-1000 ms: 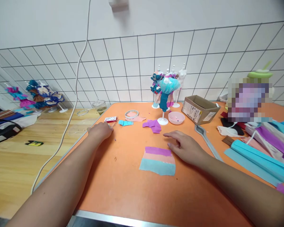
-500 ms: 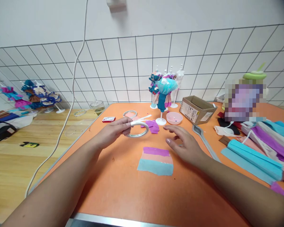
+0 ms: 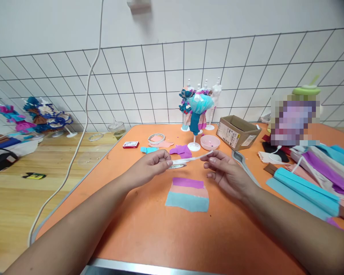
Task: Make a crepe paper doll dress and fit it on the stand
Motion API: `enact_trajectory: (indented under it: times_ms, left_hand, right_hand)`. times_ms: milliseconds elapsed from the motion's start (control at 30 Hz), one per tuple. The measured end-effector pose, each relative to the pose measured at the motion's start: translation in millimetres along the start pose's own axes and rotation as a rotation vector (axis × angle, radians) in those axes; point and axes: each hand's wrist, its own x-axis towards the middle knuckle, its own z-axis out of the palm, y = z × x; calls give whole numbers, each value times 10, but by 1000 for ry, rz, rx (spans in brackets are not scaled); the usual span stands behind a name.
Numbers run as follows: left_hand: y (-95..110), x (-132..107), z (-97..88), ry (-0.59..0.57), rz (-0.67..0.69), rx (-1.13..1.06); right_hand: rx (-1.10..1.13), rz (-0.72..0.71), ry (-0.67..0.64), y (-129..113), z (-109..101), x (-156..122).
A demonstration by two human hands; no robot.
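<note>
Gripped between the thumb and curled fingers of the left hand (image 3: 150, 167), a roll of white tape (image 3: 177, 166) hung nearly edge-on above the orange table (image 3: 149, 236), with a loose white strip (image 3: 193, 158) running from it toward the right. That strip's far end met the fingertips of the right hand (image 3: 229, 173), whose thumb and forefinger were close together; whether they had closed on it, I could not tell. Below the tape, between the forearms, a striped piece (image 3: 187, 194) of purple, peach and pale blue lay flat on the table. Behind the hands lay a purple scrap (image 3: 185, 151) and a blue scrap (image 3: 149, 150), with another ring of tape (image 3: 157, 143) resting on peach scraps (image 3: 166, 144) and a red-and-white box (image 3: 130, 144) to their left. Farther back stood a small dress form (image 3: 195, 126) in teal, just beside a pink bowl (image 3: 210, 143), with an open cardboard box (image 3: 237, 133) to its right.
</note>
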Motion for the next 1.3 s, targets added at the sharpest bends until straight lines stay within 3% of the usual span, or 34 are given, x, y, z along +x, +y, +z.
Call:
enact_trajectory:
  times_ms: [133,300,400,533,600,700,767,833,967,1067,1167,1300]
  left_hand:
    - [-6,15,9,56,-85,150]
    - [-99,72,50,133,-111,173]
    - [-119,95,103,196,-93,165]
    - [-53,91,163,226,-78,99]
    - [-14,80,173,224,-71,87]
    - [0,71,169,215,-61,82]
    - [-24,75,158,212,-43,100]
    - [-62,85,135,190,-10,136]
    - [-115,102,58,129,-6,167]
    - [-113,102,20,117,-12,141]
    - [-93,94,16,126,-34,125]
    - [-68,82,11,182,-61,134]
  right_hand:
    - [-37,-18,82,58,-16,14]
    - [-270,-123,54,137,-10,16]
    - [-534,-351,-29,125,26,-39]
    - [-930,-812,-182,61,99,-173]
    - [-1013,-929,-232,43,121,-225]
    - [-1057,-986,-215,43,127,-256]
    - [-1053,-978,-205,52,125,-251]
    - [-966,-881,-157,59,127,-230]
    - [-725,-441,157,54,127,-139]
    - [-791,-232,340,34,83,-46]
    - [-843,-225,414,-1,-12,40]
    - [-766,-333,445,-43,-137,107]
